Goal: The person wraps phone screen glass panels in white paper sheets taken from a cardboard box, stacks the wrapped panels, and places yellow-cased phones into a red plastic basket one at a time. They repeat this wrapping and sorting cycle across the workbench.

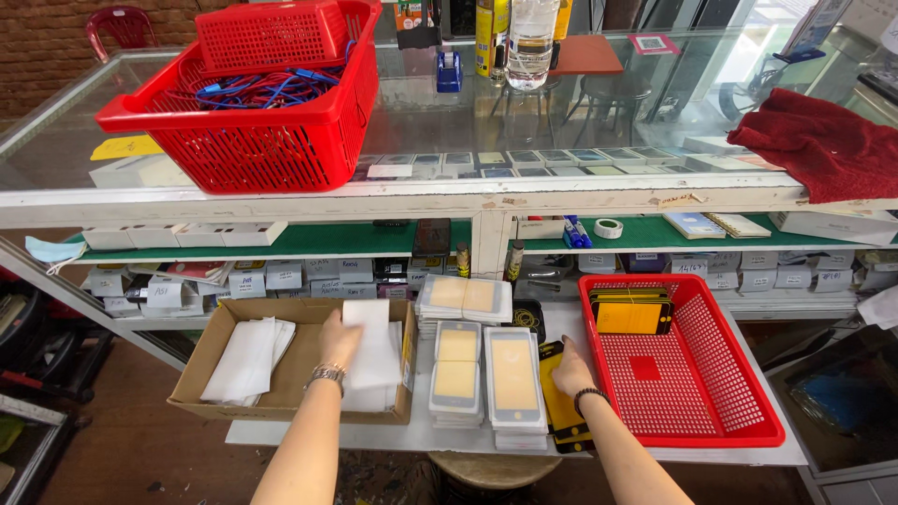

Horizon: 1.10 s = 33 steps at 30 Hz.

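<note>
My left hand (338, 340) reaches into a cardboard box (221, 363) and grips a white sleeve (372, 350) at the top of a stack of white sleeves; a metal watch sits on that wrist. My right hand (571, 371) rests fingers-down on a black-rimmed yellow phone screen panel (562, 409) lying on the white board, between stacks of packaged screen panels (486, 374) and a red plastic basket (739, 397). A dark bead bracelet is on the right wrist.
More yellow panels (630, 311) lie in the red basket's far corner. Above stands a glass counter (561, 112) with a large red basket of cables (253, 103), a red cloth (823, 145), bottles and a tape dispenser. Shelves hold labelled small boxes and tape (608, 228).
</note>
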### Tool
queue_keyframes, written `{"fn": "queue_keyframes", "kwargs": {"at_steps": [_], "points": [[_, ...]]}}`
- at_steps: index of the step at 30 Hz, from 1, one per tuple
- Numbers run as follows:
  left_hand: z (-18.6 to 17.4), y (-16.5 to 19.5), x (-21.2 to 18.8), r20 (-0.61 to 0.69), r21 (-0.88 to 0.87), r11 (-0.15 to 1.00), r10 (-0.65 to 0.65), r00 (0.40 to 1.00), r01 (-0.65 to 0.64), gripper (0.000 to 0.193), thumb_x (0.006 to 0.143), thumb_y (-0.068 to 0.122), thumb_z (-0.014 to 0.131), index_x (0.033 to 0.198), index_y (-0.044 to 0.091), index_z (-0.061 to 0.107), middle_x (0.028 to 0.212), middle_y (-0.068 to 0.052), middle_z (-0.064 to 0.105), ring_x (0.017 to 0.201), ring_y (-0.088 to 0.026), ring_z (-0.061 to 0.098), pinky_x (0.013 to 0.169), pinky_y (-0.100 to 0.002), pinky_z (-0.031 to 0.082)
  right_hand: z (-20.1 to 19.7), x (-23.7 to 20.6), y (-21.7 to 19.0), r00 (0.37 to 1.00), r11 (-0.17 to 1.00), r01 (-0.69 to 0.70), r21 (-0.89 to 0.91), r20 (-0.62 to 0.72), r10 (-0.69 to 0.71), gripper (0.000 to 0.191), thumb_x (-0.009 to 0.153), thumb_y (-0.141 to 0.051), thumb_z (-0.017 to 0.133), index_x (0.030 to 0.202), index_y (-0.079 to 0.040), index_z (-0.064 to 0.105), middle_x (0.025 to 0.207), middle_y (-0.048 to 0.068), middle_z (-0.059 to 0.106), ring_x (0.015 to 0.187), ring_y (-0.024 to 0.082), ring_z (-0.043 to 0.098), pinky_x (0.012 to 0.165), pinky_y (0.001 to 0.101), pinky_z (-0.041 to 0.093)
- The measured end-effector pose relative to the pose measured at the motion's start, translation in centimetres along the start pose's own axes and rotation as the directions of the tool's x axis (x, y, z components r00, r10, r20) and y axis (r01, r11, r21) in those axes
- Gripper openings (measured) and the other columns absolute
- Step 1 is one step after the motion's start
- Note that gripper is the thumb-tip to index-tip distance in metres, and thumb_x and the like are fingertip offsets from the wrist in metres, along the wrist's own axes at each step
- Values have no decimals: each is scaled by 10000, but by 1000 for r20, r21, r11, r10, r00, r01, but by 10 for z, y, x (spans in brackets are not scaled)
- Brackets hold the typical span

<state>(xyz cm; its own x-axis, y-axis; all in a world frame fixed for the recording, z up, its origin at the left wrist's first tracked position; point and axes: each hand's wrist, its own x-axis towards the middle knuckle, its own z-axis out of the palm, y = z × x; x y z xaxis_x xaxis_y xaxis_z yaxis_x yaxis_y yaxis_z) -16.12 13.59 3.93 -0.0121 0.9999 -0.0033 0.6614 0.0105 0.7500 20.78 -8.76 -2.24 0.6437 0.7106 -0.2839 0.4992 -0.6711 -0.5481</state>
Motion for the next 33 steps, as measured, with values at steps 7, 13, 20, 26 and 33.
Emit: {"fn": "queue_keyframes", "kwargs": {"at_steps": [7,13,20,26,33], "points": [[15,-28,-23,264,326,933,-244,933,151,431,757,173,760,1182,100,759,1215,-174,762,1188,-344,697,1043,-393,541,11,-12,9,999,963,15,-269,-43,-27,874,802,-119,806,1533,-183,333,1515,182,368,1419,380,380,1183,449,358],[34,8,-52,27,471,882,-38,999,20,1186,687,258,928,1614,175,195,1586,-155,341,1471,-346,324,1198,-470,337,0,-18,-23,974,978,156,138,-189,-128,649,931,-337,694,1481,-89,453,1369,190,507,1244,348,554,1074,451,478],[76,90,-92,-109,110,916,397,912,-385,999,775,153,812,1570,77,213,1562,-205,335,1451,-385,293,1162,-526,299,4,-43,-44,976,975,219,43,-8,-218,1104,674,-445,834,1567,-55,316,1147,195,595,1066,322,612,978,385,539],[96,105,-121,-147,-93,868,472,869,-487,953,818,130,751,1591,58,198,1545,-210,384,1436,-393,334,1180,-529,273,11,-30,-24,926,927,365,88,-132,-352,972,746,-442,921,1426,40,419,1219,296,617,1118,391,621,945,431,520],[126,83,-121,44,-226,938,281,959,-264,931,850,262,753,1598,74,231,1520,-244,404,1419,-403,371,1173,-481,303,-3,-28,-17,992,979,97,178,-101,-80,780,770,-327,788,1426,-19,499,1181,250,712,1045,347,724,932,405,574]]}}
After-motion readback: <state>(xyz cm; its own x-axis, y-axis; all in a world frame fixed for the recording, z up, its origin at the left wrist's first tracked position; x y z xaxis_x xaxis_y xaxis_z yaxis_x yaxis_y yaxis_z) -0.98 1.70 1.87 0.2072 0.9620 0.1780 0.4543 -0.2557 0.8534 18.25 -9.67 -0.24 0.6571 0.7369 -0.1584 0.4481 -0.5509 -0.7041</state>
